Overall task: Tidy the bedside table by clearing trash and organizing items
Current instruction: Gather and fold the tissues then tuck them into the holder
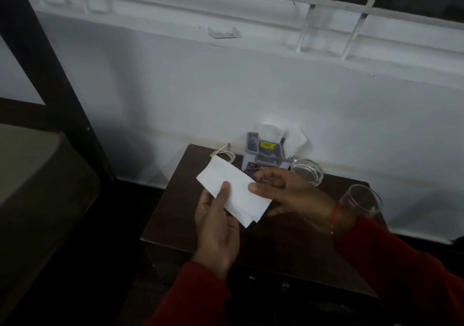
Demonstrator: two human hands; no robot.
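Observation:
A folded white tissue [233, 190] is held above the dark brown bedside table [175, 215]. My left hand [216, 225] pinches its lower left side, thumb on top. My right hand [288, 195] grips its right edge with thumb and fingers. At the back of the table stands a grey box-like device [263, 152] with a yellow label, with crumpled white tissue [293, 137] tucked behind it. A coiled white cable [223, 155] lies at the back left.
A clear glass ashtray-like dish [307, 171] sits back right, and a clear drinking glass [361, 202] stands at the right edge behind my right wrist. The white wall and window are behind. A dark bed frame post [57, 79] and a mattress [37, 180] are on the left.

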